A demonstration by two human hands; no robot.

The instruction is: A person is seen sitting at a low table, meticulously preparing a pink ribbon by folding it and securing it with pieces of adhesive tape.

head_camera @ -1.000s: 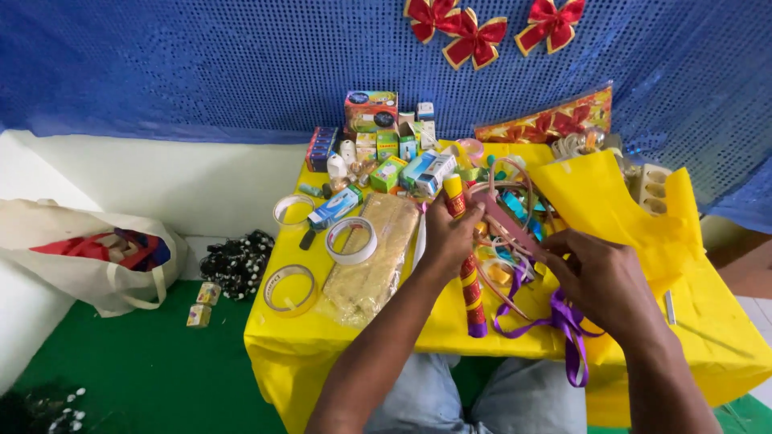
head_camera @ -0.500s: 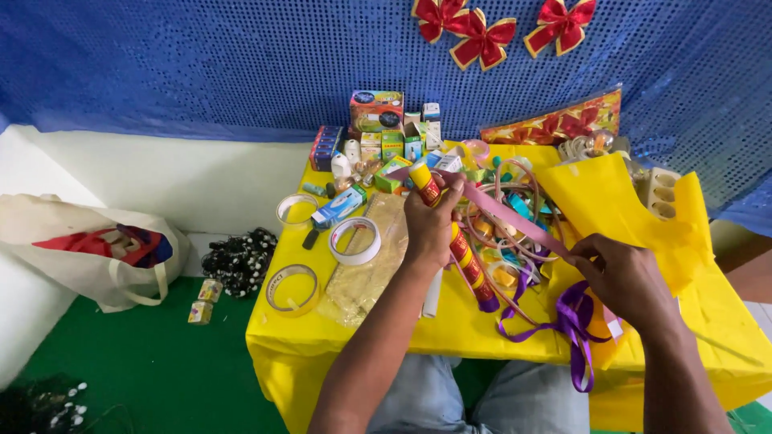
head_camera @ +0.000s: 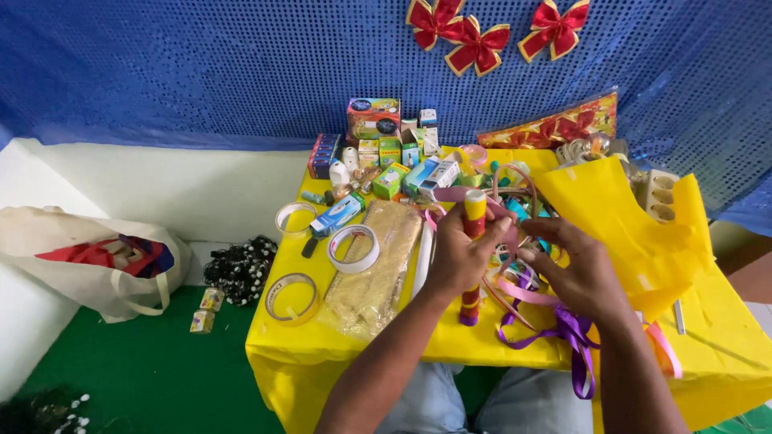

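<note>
My left hand [head_camera: 457,255] grips a long red and yellow tube [head_camera: 473,241] upright over the yellow table [head_camera: 322,337]. A pink ribbon [head_camera: 515,291] loops around the tube's top and runs down to my right hand [head_camera: 577,273], which pinches it close beside the tube. The ribbon's loose end [head_camera: 664,347] hangs off the table at the right. A purple ribbon [head_camera: 569,337] lies under my right wrist and dangles over the front edge.
Tape rolls [head_camera: 352,247] and a gold glitter sheet [head_camera: 375,265] lie left of my hands. Small boxes [head_camera: 378,149] crowd the back. Crumpled yellow paper [head_camera: 627,225] is at right. A cloth bag [head_camera: 88,261] sits on the floor left.
My hands have come close together. The tube went from tilted to upright, and the pink ribbon, stretched straight before, now curls in a loop around the tube's top.
</note>
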